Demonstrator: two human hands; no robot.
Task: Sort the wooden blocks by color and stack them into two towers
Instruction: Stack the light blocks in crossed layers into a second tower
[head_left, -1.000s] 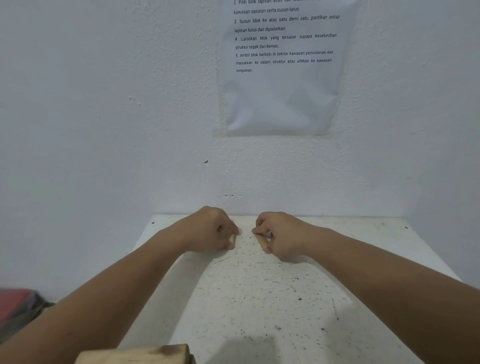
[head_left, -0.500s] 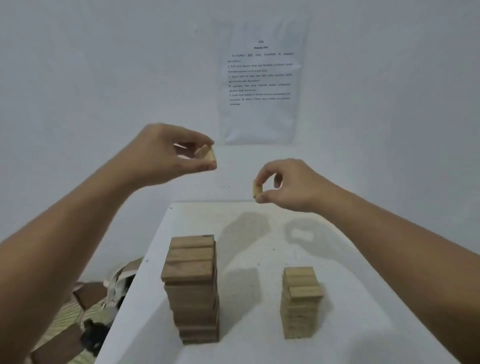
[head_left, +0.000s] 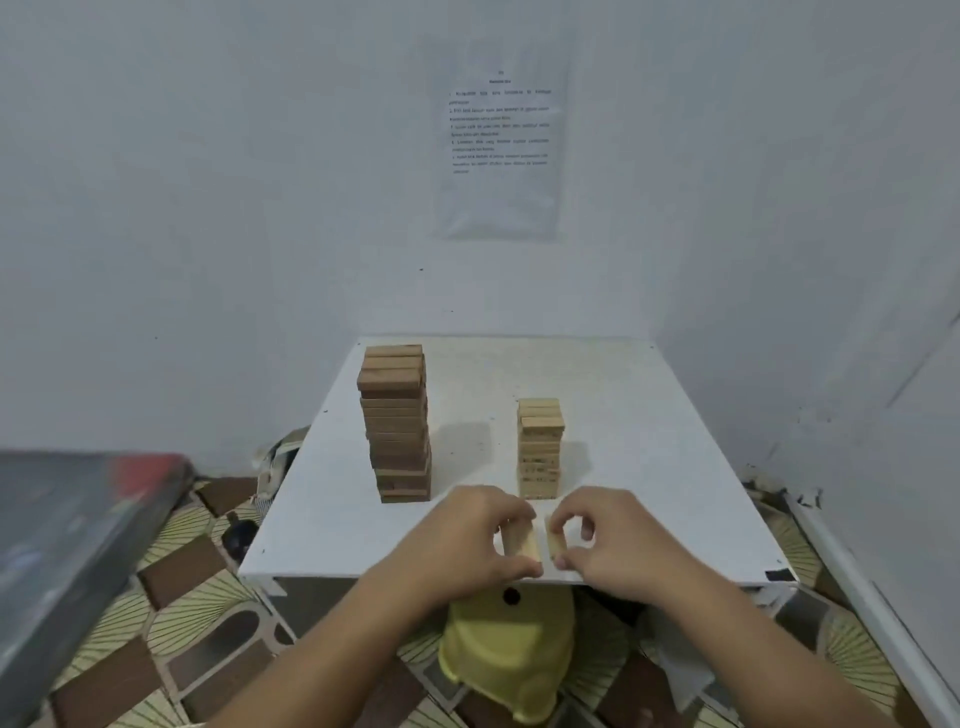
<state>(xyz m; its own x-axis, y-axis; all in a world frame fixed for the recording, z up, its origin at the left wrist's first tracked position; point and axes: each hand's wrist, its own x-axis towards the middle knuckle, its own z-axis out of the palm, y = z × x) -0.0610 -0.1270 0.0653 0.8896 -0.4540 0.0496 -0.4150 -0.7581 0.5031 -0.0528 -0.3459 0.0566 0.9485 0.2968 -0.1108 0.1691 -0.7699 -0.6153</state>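
A tall tower of dark brown blocks stands on the left half of the white table. A shorter tower of pale blocks stands to its right. Near the table's front edge my left hand pinches a pale wooden block. Right beside it, my right hand pinches a second pale block between thumb and fingers. The two blocks are held side by side, just in front of the pale tower.
A white wall with a printed sheet rises behind the table. A yellow plastic stool sits under the front edge. A dark box lies at the left over a patterned floor.
Both hands have come down from high over the table to its front edge, still holding their blocks. The camera has pulled back, so both towers look farther away.
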